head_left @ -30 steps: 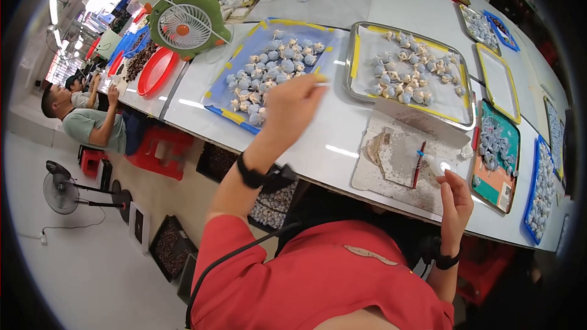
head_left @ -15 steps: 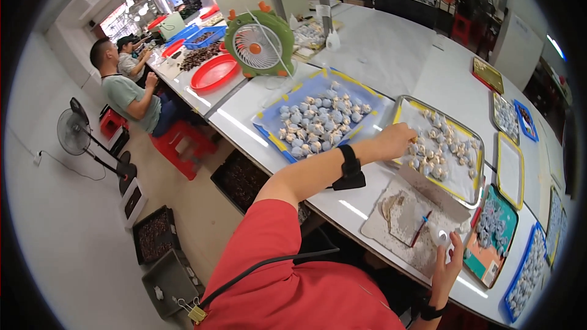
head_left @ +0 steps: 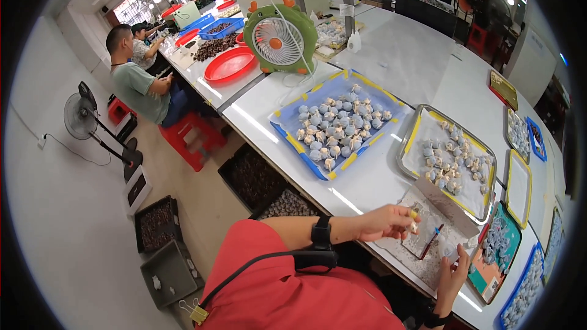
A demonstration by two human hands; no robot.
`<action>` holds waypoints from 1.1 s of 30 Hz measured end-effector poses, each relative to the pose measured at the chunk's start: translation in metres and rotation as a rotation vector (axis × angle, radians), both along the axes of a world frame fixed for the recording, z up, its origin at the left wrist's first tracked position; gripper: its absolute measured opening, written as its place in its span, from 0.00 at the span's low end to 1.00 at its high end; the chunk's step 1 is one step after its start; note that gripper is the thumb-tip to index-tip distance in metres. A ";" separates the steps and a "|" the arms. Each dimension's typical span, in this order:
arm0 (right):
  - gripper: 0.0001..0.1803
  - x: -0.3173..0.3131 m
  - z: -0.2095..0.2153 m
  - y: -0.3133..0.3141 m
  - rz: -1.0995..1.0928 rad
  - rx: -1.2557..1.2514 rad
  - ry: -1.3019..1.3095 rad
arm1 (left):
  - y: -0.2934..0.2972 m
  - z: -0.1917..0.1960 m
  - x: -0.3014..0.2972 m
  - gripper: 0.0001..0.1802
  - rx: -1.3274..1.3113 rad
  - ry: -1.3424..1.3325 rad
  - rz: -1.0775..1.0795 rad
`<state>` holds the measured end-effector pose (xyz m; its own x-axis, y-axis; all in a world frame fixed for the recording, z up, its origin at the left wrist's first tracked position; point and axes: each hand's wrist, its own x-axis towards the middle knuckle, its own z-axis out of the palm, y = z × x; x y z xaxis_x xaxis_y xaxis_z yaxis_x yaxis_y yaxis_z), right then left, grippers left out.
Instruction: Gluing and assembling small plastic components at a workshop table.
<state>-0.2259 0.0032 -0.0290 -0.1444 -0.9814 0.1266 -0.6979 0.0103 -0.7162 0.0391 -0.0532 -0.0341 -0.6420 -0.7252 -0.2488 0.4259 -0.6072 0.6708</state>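
Observation:
My left hand [head_left: 386,222] is closed in a pinch on a small cream-coloured piece [head_left: 414,227], over a speckled cardboard tray [head_left: 400,250]. Fingers cover part of the piece, so its exact kind does not show. Close to the tray's right side, my right hand [head_left: 452,274] has its fingers around a small white bottle [head_left: 449,250]. A thin dark red tool with a blue band [head_left: 431,242] lies on the cardboard between my hands. Beyond them, a metal tray [head_left: 400,157] lined with white paper bears several small grey-blue and cream figures [head_left: 449,165].
A blue tray [head_left: 301,159] of similar figures lies left of the metal one. Behind it stands a green fan [head_left: 278,40]. A teal tray [head_left: 512,232] with grey pieces is at right. Crates [head_left: 156,223] stand on the floor; a seated person [head_left: 142,88] is at far left.
My left hand has come back from the metal tray to above the cardboard, bringing a small piece. The right hand has closed in around the white bottle. The whole view has shifted slightly.

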 end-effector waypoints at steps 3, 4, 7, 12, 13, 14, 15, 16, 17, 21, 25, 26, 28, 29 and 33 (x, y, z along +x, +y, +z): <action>0.26 0.006 0.005 0.002 -0.021 0.021 -0.010 | 0.008 -0.007 -0.014 0.15 0.048 0.048 -0.063; 0.26 0.007 0.006 0.002 -0.021 0.020 -0.008 | 0.010 -0.008 -0.017 0.16 0.040 0.054 -0.097; 0.25 0.010 0.008 0.004 0.007 0.044 0.010 | 0.020 -0.001 -0.020 0.18 0.060 0.055 -0.123; 0.22 0.015 0.005 0.007 0.070 -0.007 -0.075 | 0.027 -0.009 -0.027 0.17 0.031 0.010 -0.121; 0.22 0.015 0.004 0.007 0.074 -0.012 -0.076 | 0.028 -0.014 -0.027 0.16 -0.055 -0.049 -0.085; 0.22 0.015 0.003 0.007 0.079 -0.022 -0.097 | 0.028 -0.017 -0.027 0.15 -0.142 -0.108 -0.048; 0.22 0.015 0.002 0.008 0.083 -0.029 -0.118 | 0.028 -0.020 -0.026 0.15 -0.144 -0.109 -0.045; 0.22 0.015 0.002 0.009 0.086 -0.032 -0.118 | 0.029 -0.023 -0.025 0.15 -0.164 -0.111 -0.022; 0.22 0.015 0.002 0.009 0.081 -0.037 -0.114 | 0.029 -0.024 -0.025 0.15 -0.183 -0.112 0.001; 0.22 0.019 0.002 0.010 0.046 -0.057 -0.069 | 0.029 -0.021 -0.024 0.15 -0.219 -0.097 0.027; 0.22 0.022 0.002 0.012 0.034 -0.046 -0.067 | 0.029 -0.029 -0.028 0.15 -0.334 -0.056 0.068; 0.22 0.021 0.002 0.012 0.040 -0.051 -0.060 | 0.030 -0.027 -0.028 0.15 -0.372 -0.071 0.075; 0.22 0.021 -0.003 0.010 0.053 -0.054 -0.036 | 0.027 -0.031 -0.026 0.15 -0.384 -0.045 0.086; 0.23 0.018 -0.008 0.010 0.051 -0.090 -0.002 | 0.026 -0.032 -0.026 0.15 -0.393 -0.028 0.089; 0.23 0.018 -0.012 0.011 0.053 -0.105 0.030 | 0.025 -0.037 -0.028 0.15 -0.439 0.010 0.123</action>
<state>-0.2080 0.0142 -0.0406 -0.0875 -0.9687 0.2324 -0.7167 -0.1009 -0.6901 0.0112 -0.0279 -0.0707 -0.5452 -0.8317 0.1048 0.4849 -0.2109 0.8488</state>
